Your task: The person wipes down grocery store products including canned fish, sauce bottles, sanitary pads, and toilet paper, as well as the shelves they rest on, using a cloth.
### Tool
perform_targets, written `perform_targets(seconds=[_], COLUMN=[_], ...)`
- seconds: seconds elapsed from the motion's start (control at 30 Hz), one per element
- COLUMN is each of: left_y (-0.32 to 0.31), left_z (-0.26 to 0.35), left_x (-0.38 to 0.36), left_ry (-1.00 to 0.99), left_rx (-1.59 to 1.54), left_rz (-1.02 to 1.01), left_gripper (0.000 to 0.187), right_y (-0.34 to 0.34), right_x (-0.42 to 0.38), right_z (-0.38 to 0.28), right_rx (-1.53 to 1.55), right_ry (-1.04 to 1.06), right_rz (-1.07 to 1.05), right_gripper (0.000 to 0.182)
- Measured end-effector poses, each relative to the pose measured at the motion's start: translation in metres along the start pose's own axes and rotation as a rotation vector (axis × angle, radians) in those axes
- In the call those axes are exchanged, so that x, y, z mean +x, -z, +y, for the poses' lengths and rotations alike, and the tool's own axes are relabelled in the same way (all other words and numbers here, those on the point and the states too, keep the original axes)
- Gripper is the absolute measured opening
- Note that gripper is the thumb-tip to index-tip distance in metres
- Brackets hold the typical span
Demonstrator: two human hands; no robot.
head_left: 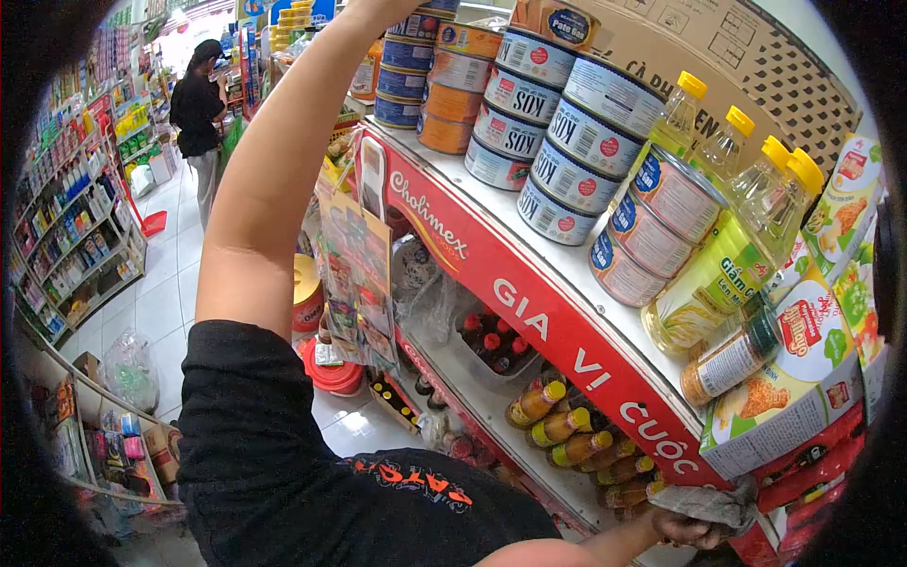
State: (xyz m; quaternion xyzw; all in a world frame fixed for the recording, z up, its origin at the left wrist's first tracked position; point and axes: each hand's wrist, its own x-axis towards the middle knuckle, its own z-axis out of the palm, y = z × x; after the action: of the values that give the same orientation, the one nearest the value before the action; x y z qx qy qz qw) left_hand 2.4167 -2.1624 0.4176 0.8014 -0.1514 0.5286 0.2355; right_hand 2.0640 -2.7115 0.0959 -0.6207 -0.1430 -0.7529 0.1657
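Shop aisles surround our red shelf (529, 312). Below its edge our right hand (685, 529) clamps a cloth (713, 506); our left hand reaches above the cans (557, 123), unseen, grip untellable.

Your left arm (274, 161) rises in front of the shelf (491, 213), its hand out of view above the stacked cans (548, 123). Right of the cans stand oil bottles (727, 255), with boxes (803, 378) further right. Below the shelf's banner (529, 312), small bottles (567, 425) lie in a lower tier. Your right hand (690, 529) sits at the banner's lower end, a cloth (713, 503) on it. Far left, a person (196, 113) stands down the aisle.
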Motion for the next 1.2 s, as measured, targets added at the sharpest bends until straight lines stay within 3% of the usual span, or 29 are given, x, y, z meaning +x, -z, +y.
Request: perform_targets(seconds=[0.2, 0.3, 0.4, 0.5, 0.53, 0.57, 0.6, 0.67, 0.7, 0.77, 0.8, 0.83, 0.87, 0.9, 1.0, 1.1, 1.2], left_y=[0.017, 0.013, 0.001, -0.010, -0.004, 0.002, 0.008, -0.004, -0.005, 0.001, 0.000, 0.004, 0.011, 0.018, 0.035, 0.034, 0.031], left_z=[0.017, 0.042, 0.076, 0.101, 0.114, 0.122, 0.127, 0.132, 0.136, 0.148, 0.159, 0.171, 0.185, 0.199, 0.234, 0.236, 0.244], left_x=[0.002, -0.004, -0.016, -0.025, -0.027, -0.032, -0.038, -0.038, -0.038, -0.041, -0.042, -0.046, -0.051, -0.059, -0.091, -0.099, -0.101], left_ry=[0.074, 0.043, -0.214, -0.232, -0.229, -0.226, -0.227, -0.218, -0.223, -0.233, -0.115, -0.075, -0.032, 0.014, -0.356, -0.541, -0.470], left_rx=[0.105, -0.143, -0.390, -0.343, -0.195, -0.211, -0.226, -0.245, -0.305, -0.430, -0.824, -0.905, -0.984, -1.062, -0.571, -0.499, -0.433], left_rz=[-0.167, -0.027, -0.038, -0.125, -0.134, -0.115, -0.098, 0.043, 0.095, 0.201, 0.137, 0.058, -0.025, -0.109, -0.079, -0.106, -0.156], left_gripper=[0.034, 0.036, 0.036, 0.036, 0.033, 0.032, 0.031, 0.022, 0.020, 0.017, 0.017, 0.018, 0.018, 0.019, 0.017, 0.017, 0.018], right_y=[-0.007, -0.009, -0.016, -0.025, -0.025, -0.025, -0.033, -0.031, -0.031, -0.002, -0.004, -0.014, -0.037, -0.039, -0.038, -0.042, -0.036], right_x=[0.003, 0.007, 0.013, 0.024, 0.025, 0.026, 0.042, 0.031, 0.026, -0.001, 0.003, 0.016, 0.038, 0.039, 0.031, 0.045, 0.050], right_z=[-0.008, -0.010, -0.016, -0.028, -0.026, -0.025, -0.037, -0.024, -0.017, -0.004, -0.007, -0.019, -0.021, -0.023, -0.040, -0.042, -0.044], right_rx=[-0.103, -0.147, -0.214, -0.323, -0.283, -0.244, -0.391, -0.384, -0.379, -0.095, -0.112, -0.129, -0.306, -0.306, -0.209, -0.339, -0.419], right_ry=[0.046, 0.074, 0.127, 0.245, 0.266, 0.287, 0.442, 0.429, 0.422, 0.100, 0.146, 0.192, 0.445, 0.382, 0.035, 0.277, 0.407], right_rz=[0.016, 0.011, -0.012, -0.056, -0.028, 0.000, -0.073, 0.024, 0.072, -0.001, -0.009, -0.016, -0.011, -0.010, 0.049, -0.082, -0.210], right_gripper=[0.035, 0.035, 0.036, 0.037, 0.039, 0.040, 0.042, 0.045, 0.046, 0.050, 0.053, 0.056, 0.056, 0.055, 0.054, 0.053, 0.054])
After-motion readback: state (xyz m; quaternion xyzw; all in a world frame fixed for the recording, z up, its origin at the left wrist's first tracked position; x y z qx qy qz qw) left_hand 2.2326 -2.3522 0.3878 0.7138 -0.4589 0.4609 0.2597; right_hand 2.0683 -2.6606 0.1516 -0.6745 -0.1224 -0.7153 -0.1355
